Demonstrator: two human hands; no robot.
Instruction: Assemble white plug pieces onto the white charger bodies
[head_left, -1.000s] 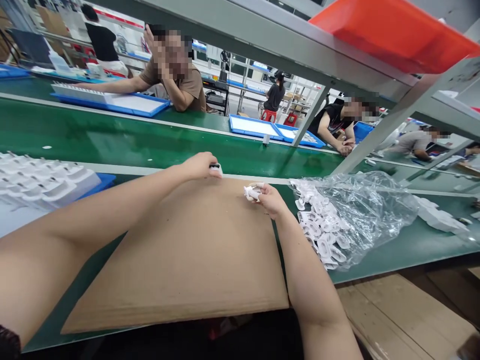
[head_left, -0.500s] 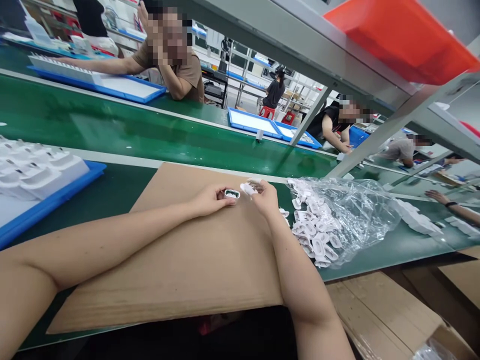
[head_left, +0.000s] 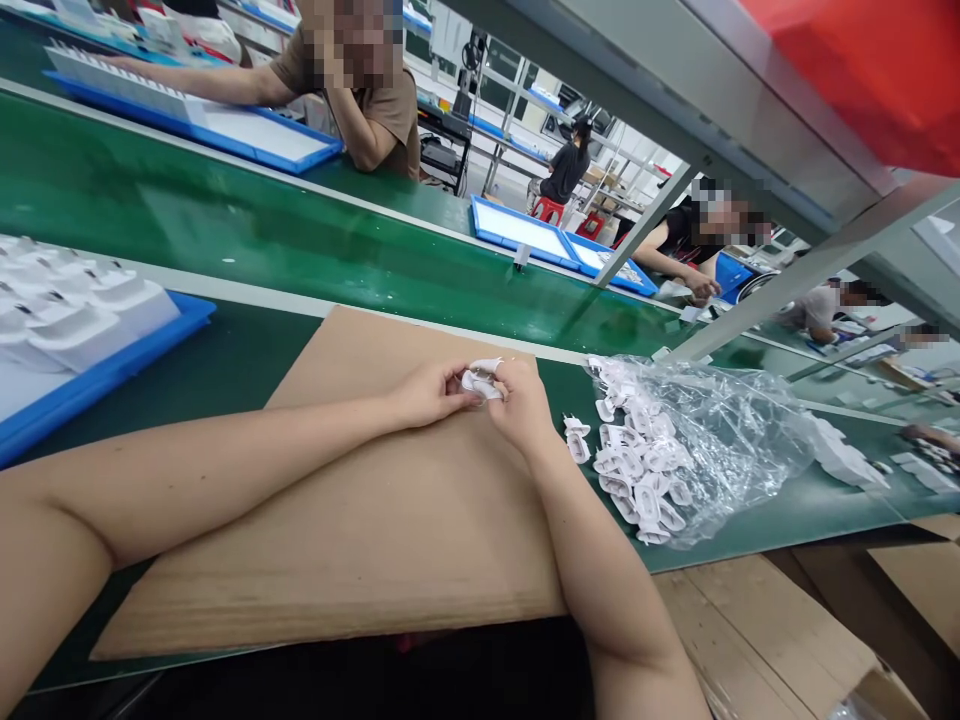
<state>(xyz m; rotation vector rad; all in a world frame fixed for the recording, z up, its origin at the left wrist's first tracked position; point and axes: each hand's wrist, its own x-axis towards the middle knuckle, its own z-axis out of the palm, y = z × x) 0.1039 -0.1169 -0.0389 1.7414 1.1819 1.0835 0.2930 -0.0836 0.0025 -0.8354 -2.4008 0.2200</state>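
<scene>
My left hand (head_left: 429, 392) and my right hand (head_left: 520, 400) meet over the far part of a brown cardboard sheet (head_left: 375, 520). Both have their fingers pinched on small white plastic parts (head_left: 480, 380) held between them. The pieces touch each other where the fingertips come together. Just right of my right hand lies a clear plastic bag (head_left: 720, 440) with a heap of several white plastic parts (head_left: 637, 470) spilling out of it.
A blue tray (head_left: 112, 365) of white housings sits at the left. A green conveyor belt (head_left: 262, 250) runs behind the cardboard, with blue trays and seated people beyond. A grey shelf frame (head_left: 645, 230) and red bin stand overhead. Cardboard boxes (head_left: 787, 630) are below right.
My left hand came back from the far edge of the cardboard with a white part and joined my right hand. The two parts are now pressed together.
</scene>
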